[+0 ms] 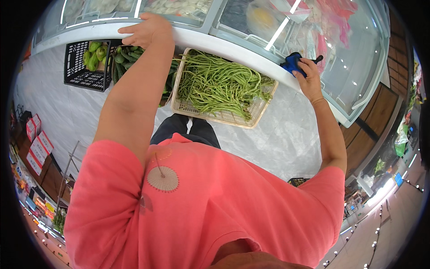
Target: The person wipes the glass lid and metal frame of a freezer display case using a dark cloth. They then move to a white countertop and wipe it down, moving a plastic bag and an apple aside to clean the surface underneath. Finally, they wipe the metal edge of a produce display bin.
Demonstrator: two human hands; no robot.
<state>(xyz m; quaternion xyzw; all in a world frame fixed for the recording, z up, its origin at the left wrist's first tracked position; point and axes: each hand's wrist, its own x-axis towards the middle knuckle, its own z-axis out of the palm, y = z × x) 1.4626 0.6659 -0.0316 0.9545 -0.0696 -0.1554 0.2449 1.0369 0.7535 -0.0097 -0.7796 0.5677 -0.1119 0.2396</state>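
Observation:
My left hand (150, 31) rests with spread fingers on the white front rim (198, 37) of a glass-topped chest freezer and holds nothing. Farther right, my right hand (308, 75) grips a bunched dark blue cloth (294, 64) at the freezer's edge, beside a sliding glass lid (349, 80). Under the glass lie bagged goods, among them pink and clear plastic bags (339, 20). Part of the cloth is hidden by my fingers.
Below the rim stands a cream plastic crate (215, 117) of long green beans (221, 84). Left of it are cucumbers (129, 55) and a black crate (88, 82) with green peppers (95, 55). Red and white cartons (40, 149) stand at far left.

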